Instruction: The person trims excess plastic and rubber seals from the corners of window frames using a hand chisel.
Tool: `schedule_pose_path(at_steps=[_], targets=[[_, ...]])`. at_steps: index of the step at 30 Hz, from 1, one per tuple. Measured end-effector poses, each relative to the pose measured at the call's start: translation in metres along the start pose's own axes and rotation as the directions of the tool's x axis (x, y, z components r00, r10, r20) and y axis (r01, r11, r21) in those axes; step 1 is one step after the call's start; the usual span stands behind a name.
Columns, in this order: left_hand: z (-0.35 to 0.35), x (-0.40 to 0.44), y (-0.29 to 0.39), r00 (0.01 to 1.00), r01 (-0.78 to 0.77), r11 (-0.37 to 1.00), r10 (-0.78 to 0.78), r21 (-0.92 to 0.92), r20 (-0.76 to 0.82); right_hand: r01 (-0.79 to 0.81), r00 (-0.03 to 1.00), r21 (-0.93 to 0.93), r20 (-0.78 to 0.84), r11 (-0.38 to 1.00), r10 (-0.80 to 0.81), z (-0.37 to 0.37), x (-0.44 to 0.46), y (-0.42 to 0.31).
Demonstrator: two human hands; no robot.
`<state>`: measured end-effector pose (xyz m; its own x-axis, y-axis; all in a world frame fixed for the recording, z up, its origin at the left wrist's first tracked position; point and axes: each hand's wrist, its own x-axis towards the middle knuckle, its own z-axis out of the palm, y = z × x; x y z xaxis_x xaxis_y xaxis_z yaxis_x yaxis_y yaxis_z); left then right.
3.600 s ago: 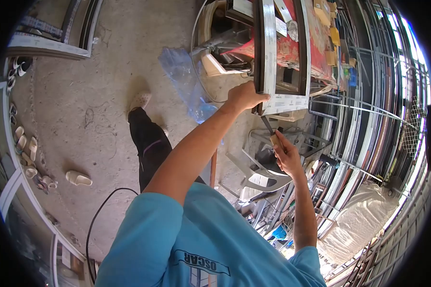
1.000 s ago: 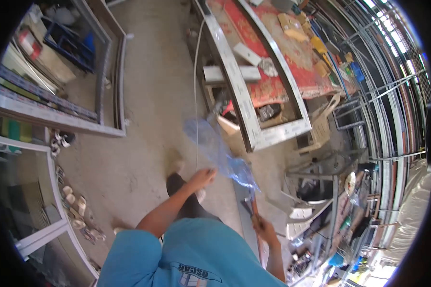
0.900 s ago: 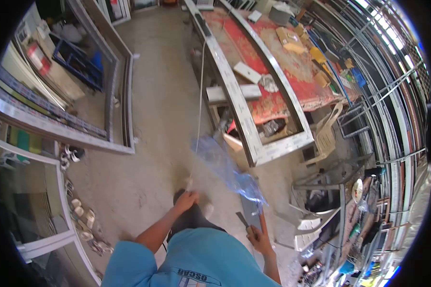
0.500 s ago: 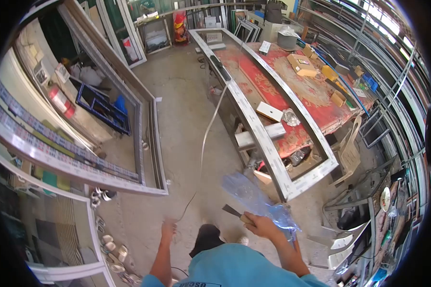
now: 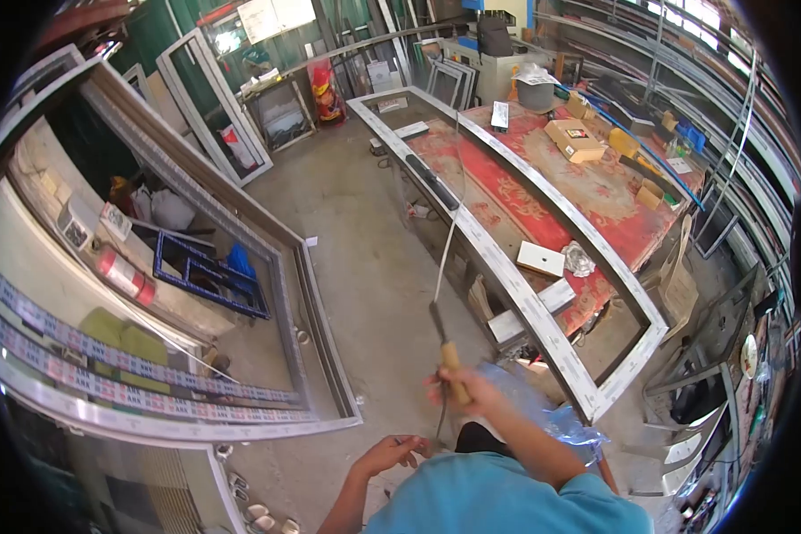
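My right hand (image 5: 472, 392) grips the wooden handle of a scraper (image 5: 451, 356), its dark blade pointing up and away. A long, thin pale strip (image 5: 446, 254) hangs from the near side bar of a white window frame (image 5: 485, 236). It runs down behind the scraper and past the fingers of my right hand; whether they also pinch it is not clear. Just left of the strip's lower end, my left hand (image 5: 393, 454) has loosely bent, parted fingers with nothing visible in them. A black handle (image 5: 432, 181) sits on the same side bar.
The frame rests over a table with a red patterned cloth (image 5: 507, 169), holding boxes (image 5: 575, 141) and a white block (image 5: 540, 259). A large frame (image 5: 316, 320) stands at left. Clear plastic film (image 5: 574, 425) lies at right, and shoes (image 5: 260, 516) are on the floor.
My right hand with the scraper has moved up and left to the strip. My left hand has come away from the strip and moved right, closer to my body. The view has shifted.
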<state>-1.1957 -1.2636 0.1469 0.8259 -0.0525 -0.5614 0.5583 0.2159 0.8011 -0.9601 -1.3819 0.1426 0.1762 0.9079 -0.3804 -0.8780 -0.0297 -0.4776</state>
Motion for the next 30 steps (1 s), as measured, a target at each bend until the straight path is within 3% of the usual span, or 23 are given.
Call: schedule_pose_path(at_steps=[1,2,5,8,10,12,14,16,18,20,21,23,25,26,28,29,30], targets=[[-0.013,0.009,-0.005,0.993,0.039,0.997,-0.030,0.072,-0.118,0.089,0.996,-0.068,-0.016,0.994,-0.090,0.010,0.010,-0.028],[-0.029,0.017,-0.012,0.992,0.047,0.995,-0.037,0.087,-0.118,0.175,0.983,-0.137,-0.028,0.975,-0.181,0.022,0.015,-0.061],[-0.079,0.044,-0.036,0.917,0.083,0.995,-0.056,0.051,-0.394,0.460,0.871,-0.342,-0.006,0.819,-0.492,0.034,0.029,-0.157],[-0.133,0.059,-0.050,0.858,0.171,0.985,-0.137,0.023,-0.495,0.637,0.708,-0.411,-0.024,0.652,-0.706,0.030,0.032,-0.249],[-0.176,0.074,-0.070,0.841,0.155,0.988,-0.132,0.000,-0.525,0.717,0.536,-0.495,-0.059,0.491,-0.842,0.028,0.034,-0.309],[-0.212,0.072,-0.068,0.779,0.237,0.970,-0.223,-0.054,-0.587,0.715,0.476,-0.512,-0.145,0.477,-0.868,0.017,0.034,-0.369],[-0.244,0.079,-0.068,0.739,0.227,0.967,-0.249,-0.116,-0.626,0.742,0.321,-0.551,-0.207,0.381,-0.924,0.004,0.043,-0.424],[-0.285,0.093,-0.047,0.647,0.213,0.942,-0.335,-0.260,-0.685,0.821,0.299,-0.449,-0.189,0.353,-0.935,-0.001,0.046,-0.465],[-0.334,0.113,-0.044,0.675,0.205,0.934,-0.351,-0.293,-0.648,0.856,0.254,-0.386,-0.265,0.344,-0.930,0.006,0.054,-0.494],[-0.376,0.139,-0.033,0.811,0.107,0.957,-0.240,-0.269,-0.533,0.831,0.312,-0.403,-0.233,0.383,-0.921,-0.002,0.060,-0.526],[-0.386,0.155,-0.020,0.766,0.153,0.965,-0.253,-0.214,-0.591,0.830,0.294,-0.421,-0.227,0.365,-0.929,-0.005,0.063,-0.546],[-0.413,0.197,0.014,0.778,0.230,0.955,-0.296,-0.187,-0.554,0.724,0.321,-0.535,-0.296,0.435,-0.900,-0.018,0.065,-0.583],[-0.441,0.236,0.050,0.742,0.452,0.883,-0.451,-0.128,-0.496,0.568,0.271,-0.681,-0.376,0.462,-0.886,-0.040,0.059,-0.639],[-0.461,0.256,0.062,0.755,0.461,0.881,-0.450,-0.102,-0.477,0.443,0.229,-0.766,-0.405,0.466,-0.885,-0.049,0.053,-0.672],[-0.500,0.290,0.080,0.732,0.598,0.802,-0.554,-0.017,-0.395,-0.093,0.119,-0.909,-0.416,0.407,-0.902,-0.046,0.029,-0.760],[-0.519,0.308,0.094,0.702,0.650,0.760,-0.587,0.024,-0.403,-0.301,-0.016,-0.898,-0.331,0.320,-0.944,-0.058,0.006,-0.817],[-0.535,0.314,0.104,0.694,0.670,0.740,-0.602,0.050,-0.393,-0.597,-0.287,-0.762,-0.092,0.253,-0.954,-0.055,-0.011,-0.864]])
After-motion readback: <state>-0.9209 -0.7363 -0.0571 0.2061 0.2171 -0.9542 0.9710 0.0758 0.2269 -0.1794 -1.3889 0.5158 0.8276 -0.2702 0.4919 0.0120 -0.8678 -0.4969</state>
